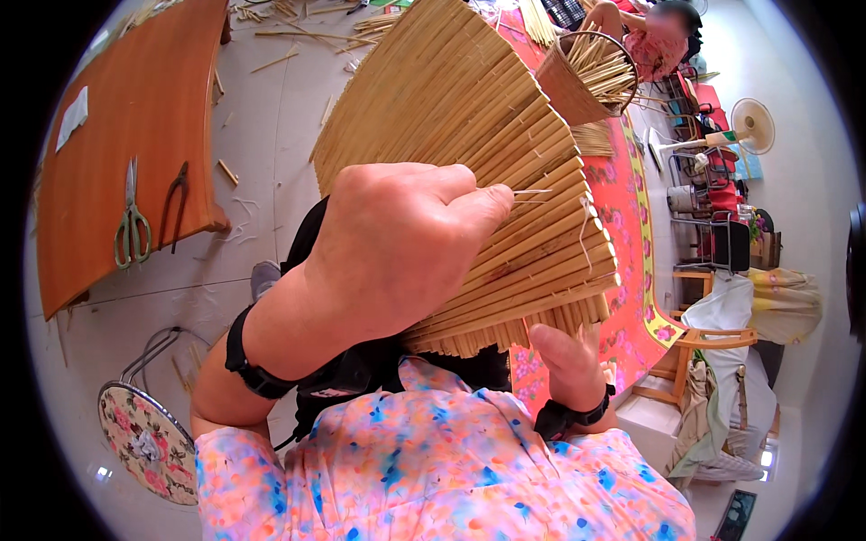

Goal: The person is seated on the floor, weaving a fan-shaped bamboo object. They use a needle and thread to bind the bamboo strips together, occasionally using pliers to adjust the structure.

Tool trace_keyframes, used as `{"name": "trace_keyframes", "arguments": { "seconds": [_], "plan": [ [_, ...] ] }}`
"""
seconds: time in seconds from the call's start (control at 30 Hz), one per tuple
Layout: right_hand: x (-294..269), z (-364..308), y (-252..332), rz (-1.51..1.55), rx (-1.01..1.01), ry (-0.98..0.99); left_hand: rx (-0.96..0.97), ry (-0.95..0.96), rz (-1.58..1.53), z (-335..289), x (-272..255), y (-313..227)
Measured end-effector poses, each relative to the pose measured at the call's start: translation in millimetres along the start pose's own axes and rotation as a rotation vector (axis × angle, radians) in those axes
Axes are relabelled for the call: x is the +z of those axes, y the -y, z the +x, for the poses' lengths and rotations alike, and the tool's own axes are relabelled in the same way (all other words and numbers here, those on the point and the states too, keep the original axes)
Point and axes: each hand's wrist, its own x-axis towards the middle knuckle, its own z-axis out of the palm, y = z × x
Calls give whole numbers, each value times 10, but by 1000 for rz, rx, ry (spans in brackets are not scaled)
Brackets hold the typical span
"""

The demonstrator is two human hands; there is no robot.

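Note:
A large fan-shaped mat of bamboo slats [451, 81], bound together with thin thread, spreads in front of me. My left hand [401, 243] is closed above its middle, thumb and forefinger pinched on a thin white thread [534, 191] whose ends stick out to the right. Another loose piece of thread [585, 239] lies along the mat's right edge. My right hand [573, 361] is at the near right corner, its thumb against the slats; the other fingers are mostly hidden behind the mat, which it appears to grip.
At left, an orange-brown wooden table [135, 81] bears green-handled scissors [133, 216] and dark pliers [175, 203]. A floral stool [149, 442] stands nearer. A basket [577, 99] of bamboo sticks sits on red floral cloth [622, 216], near another person [645, 45]. Scraps litter the floor.

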Motion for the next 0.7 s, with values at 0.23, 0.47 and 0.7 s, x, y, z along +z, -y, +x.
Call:
{"name": "trace_keyframes", "arguments": {
  "seconds": [0.23,0.47,0.7],
  "plan": [
    [-40,-26,-37,-69,52,-33,20,-18,40,7,-13,11],
    [-41,-8,-37,-127,8,-15,39,-19,50,3,-23,23],
    [-14,-15,-4,-97,53,-30,51,-11,62,14,-14,25]
  ]
}}
